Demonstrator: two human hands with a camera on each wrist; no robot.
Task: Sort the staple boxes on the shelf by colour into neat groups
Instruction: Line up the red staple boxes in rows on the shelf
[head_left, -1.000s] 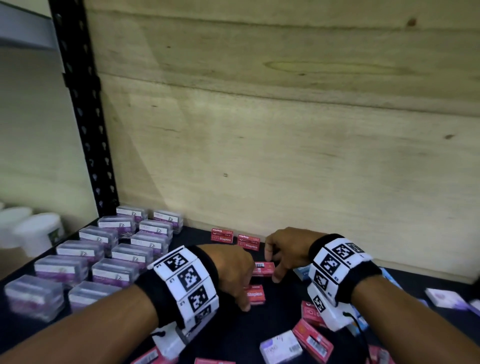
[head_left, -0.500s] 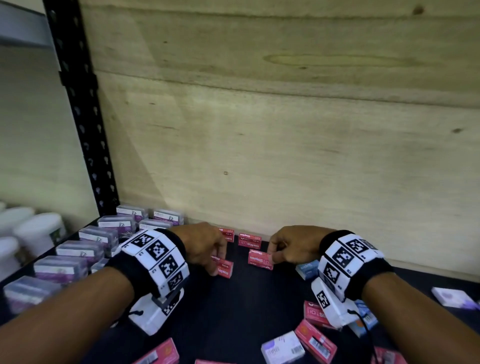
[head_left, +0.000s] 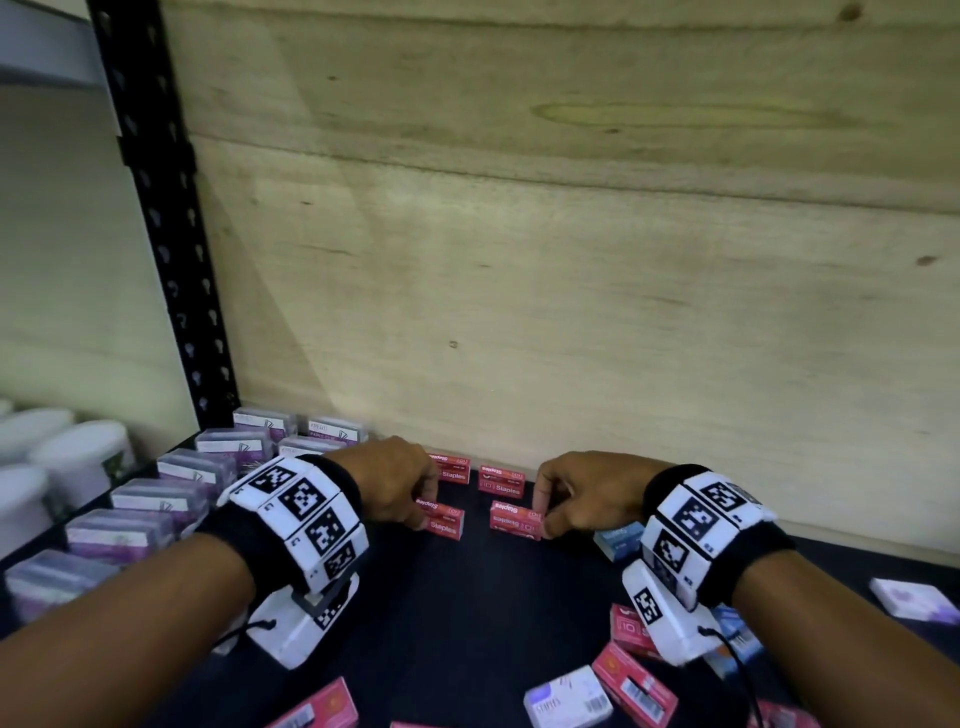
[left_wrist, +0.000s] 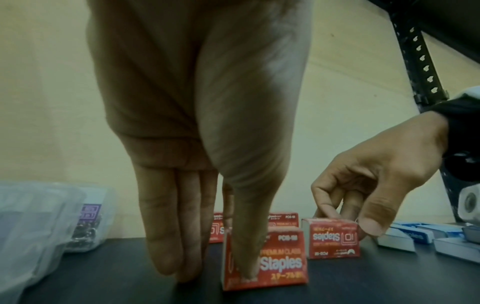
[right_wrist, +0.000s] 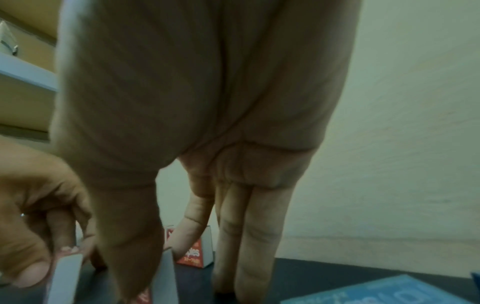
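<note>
Both red boxes have shifted back since earlier, now sitting just before the rear red pair. Left hand is pinching front-left red box, right hand pinching front-right red box, on black shelf; purple boxes are lying left.

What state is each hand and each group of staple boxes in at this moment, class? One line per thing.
Left hand: pinches a red cardboard staple box, which rests on the black shelf.
Right hand: pinches a second red staple box, also on the shelf.
Two back red boxes: standing in a row by the wooden wall.
Clear purple-labelled boxes: grouped in rows at left.
Loose red, blue and white boxes: scattered, unsorted.
</note>
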